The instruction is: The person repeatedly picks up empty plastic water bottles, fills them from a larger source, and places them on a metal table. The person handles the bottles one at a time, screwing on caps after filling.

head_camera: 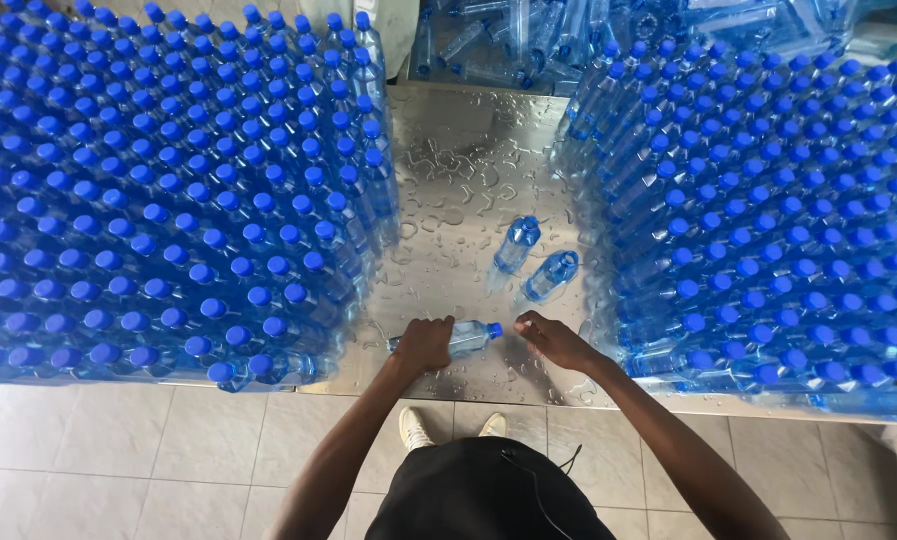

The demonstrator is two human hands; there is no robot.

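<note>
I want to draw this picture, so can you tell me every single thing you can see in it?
Held bottle: one, clear with a blue cap, lying on its side at the table's near edge.
Loose bottles: two, clear with blue caps, in the middle gap; the other is beside it.
Left block of bottles: too many to count, blue caps, upright.
Right block of bottles: too many to count, blue caps, upright.
Empty bottles: a heap, clear, beyond the table.
Metal table: one, silver, wet with drops.
Floor tiles: pale beige, below.
Left hand: grips the held bottle's body.
Right hand: fingertips at its cap.
</note>
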